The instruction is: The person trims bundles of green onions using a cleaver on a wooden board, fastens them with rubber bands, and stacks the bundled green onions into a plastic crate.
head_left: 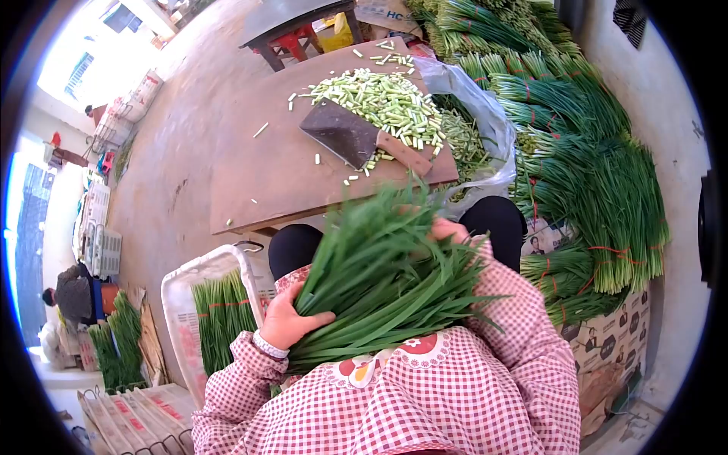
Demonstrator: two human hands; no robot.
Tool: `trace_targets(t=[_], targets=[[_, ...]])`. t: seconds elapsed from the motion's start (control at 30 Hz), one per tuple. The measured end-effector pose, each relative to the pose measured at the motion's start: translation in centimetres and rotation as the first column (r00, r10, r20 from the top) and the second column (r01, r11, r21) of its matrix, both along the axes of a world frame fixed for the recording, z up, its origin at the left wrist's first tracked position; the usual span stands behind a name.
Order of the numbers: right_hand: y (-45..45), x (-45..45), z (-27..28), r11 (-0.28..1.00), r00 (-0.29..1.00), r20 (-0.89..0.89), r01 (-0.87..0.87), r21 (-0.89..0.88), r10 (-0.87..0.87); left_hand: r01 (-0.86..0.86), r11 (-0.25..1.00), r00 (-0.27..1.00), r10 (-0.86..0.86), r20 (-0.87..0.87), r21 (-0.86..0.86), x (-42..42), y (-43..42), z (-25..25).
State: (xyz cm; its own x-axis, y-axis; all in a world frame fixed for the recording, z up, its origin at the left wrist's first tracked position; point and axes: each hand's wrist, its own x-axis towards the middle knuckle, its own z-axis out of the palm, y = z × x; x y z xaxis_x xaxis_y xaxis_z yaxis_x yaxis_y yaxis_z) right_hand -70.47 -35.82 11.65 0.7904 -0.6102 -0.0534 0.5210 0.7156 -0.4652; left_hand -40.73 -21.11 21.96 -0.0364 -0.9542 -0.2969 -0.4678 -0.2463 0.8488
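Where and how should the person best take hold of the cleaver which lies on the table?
Likely by its wooden handle, with the right hand coming from the person's near right. The cleaver lies flat on the table, handle toward the near right corner, broad blade away to the left. The right hand is at the green leaves, so it may need freeing first.

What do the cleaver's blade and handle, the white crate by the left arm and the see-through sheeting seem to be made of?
Blade: probably steel, dull and dark, with a mottled face.
Handle: likely wood, warm brown.
White crate: apparently plastic, with a smooth, rounded rim.
Sheeting: thin plastic film, translucent, with shiny wrinkles.
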Motion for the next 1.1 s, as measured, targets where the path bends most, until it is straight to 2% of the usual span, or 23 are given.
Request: trace_targets(t=[0.03,0.07,0.1,0.17,0.23,0.3,0.37,0.43,0.47,0.5,0.57,0.67,0.7,0.8,0.87,0.9,0.97,1.0,1.1], targets=[[-0.1,-1.3,2.4,0.992,0.994,-0.100,-0.024,0.121,0.037,-0.142,0.981,0.969,0.165,-0.186,0.133,0.2,0.2,-0.1],[-0.1,-2.1,4.1,0.992,0.965,-0.249,0.101,0.069,-0.081,-0.236,0.962,0.902,0.271,-0.336,0.140,-0.1,0.5,0.1],[-0.2,-2.9,5.4,0.977,0.901,-0.385,0.214,-0.002,-0.199,-0.247,0.959,0.897,0.281,-0.342,0.140,0.0,0.7,0.0],[-1.6,-5.9,6.4,0.970,0.901,-0.373,0.243,0.017,-0.220,-0.315,0.915,0.806,0.398,-0.438,0.250,0.3,1.1,-0.3],[-2.3,-7.1,8.8,0.899,0.760,-0.499,0.427,-0.101,-0.417,-0.320,0.918,0.809,0.394,-0.437,0.236,0.3,1.1,-0.8],[-2.6,-7.8,10.7,0.866,0.734,-0.459,0.413,-0.281,-0.500,-0.351,0.904,0.763,0.428,-0.485,0.246,-0.3,0.8,-0.7],[-2.7,-7.4,12.5,0.861,0.737,-0.498,0.222,-0.458,-0.456,-0.347,0.911,0.763,0.412,-0.498,0.221,-0.6,0.7,-0.8],[-2.1,-4.1,13.7,0.595,0.542,-0.507,-0.015,-0.803,-0.670,-0.329,0.920,0.795,0.391,-0.463,0.212,-0.5,0.5,-1.0],[-2.0,-3.2,14.5,0.480,0.511,-0.506,-0.194,-0.855,-0.695,-0.325,0.922,0.799,0.387,-0.460,0.212,-0.6,0.4,-0.9],[-2.3,-2.4,14.2,0.451,0.483,-0.563,-0.336,-0.827,-0.671,-0.331,0.922,0.813,0.386,-0.436,0.199,-0.7,0.3,-0.8],[-3.0,-0.6,13.2,0.506,0.415,-0.700,-0.490,-0.710,-0.581,-0.338,0.922,0.825,0.387,-0.412,0.187,-0.9,0.4,-0.8],[-2.5,0.9,10.7,0.576,0.450,-0.794,-0.547,-0.608,-0.410,-0.357,0.923,0.850,0.386,-0.359,0.146,-0.8,0.8,-1.0],[-2.3,1.2,11.1,0.593,0.470,-0.835,-0.597,-0.540,-0.287,-0.364,0.920,0.841,0.392,-0.372,0.144,-0.8,0.8,-1.0],[-1.4,1.3,10.6,0.614,0.531,-0.820,-0.579,-0.536,-0.215,-0.387,0.912,0.827,0.408,-0.387,0.134,-0.8,1.0,-1.2],[-1.2,1.1,10.1,0.533,0.666,-0.677,-0.468,-0.706,-0.313,-0.383,0.918,0.844,0.394,-0.363,0.105,-0.6,0.9,-1.4],[-1.2,1.2,10.4,0.532,0.662,-0.684,-0.478,-0.699,-0.305,-0.389,0.914,0.838,0.402,-0.369,0.112,-0.7,0.9,-1.5],[-1.0,1.4,11.1,0.372,0.680,-0.644,-0.530,-0.762,-0.351,-0.396,0.909,0.799,0.411,-0.438,0.131,-0.9,0.8,-1.9],[-0.9,1.6,11.2,0.370,0.677,-0.650,-0.538,-0.757,-0.346,-0.392,0.910,0.807,0.410,-0.425,0.135,-0.9,0.8,-1.9],[-0.5,2.7,11.4,0.091,0.625,-0.623,-0.668,-0.739,-0.470,-0.375,0.923,0.855,0.380,-0.353,0.086,-0.8,0.8,-2.0]])
